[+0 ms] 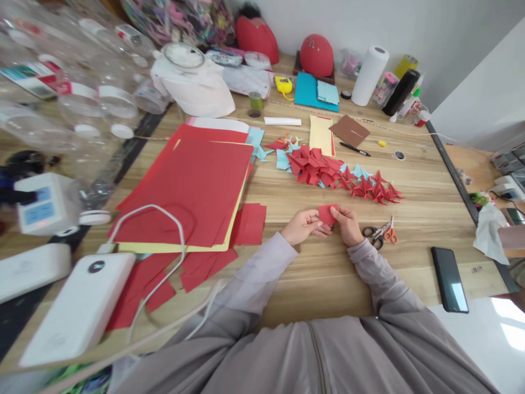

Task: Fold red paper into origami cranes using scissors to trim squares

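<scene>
Between my two hands is a small piece of red paper (327,214), held above the wooden table (311,301). My left hand (305,225) grips its left side, thumb in front and some fingers behind. On the right edge, my right hand (346,223) pinches the paper between thumb and fingers. Just beyond the hands lies a pile of folded red paper pieces (314,167), with red star-like folded shapes (377,189) to its right and light blue ones among them. Scissors (379,233) with black and orange handles rest beside my right hand.
Large red sheets (192,186) are stacked at left, with cut red squares (250,224) beside them. A white power bank (77,309) with a cable lies front left. Plastic bottles (82,104) crowd the far left. A phone (449,279) lies at right, near another person's hand (512,238).
</scene>
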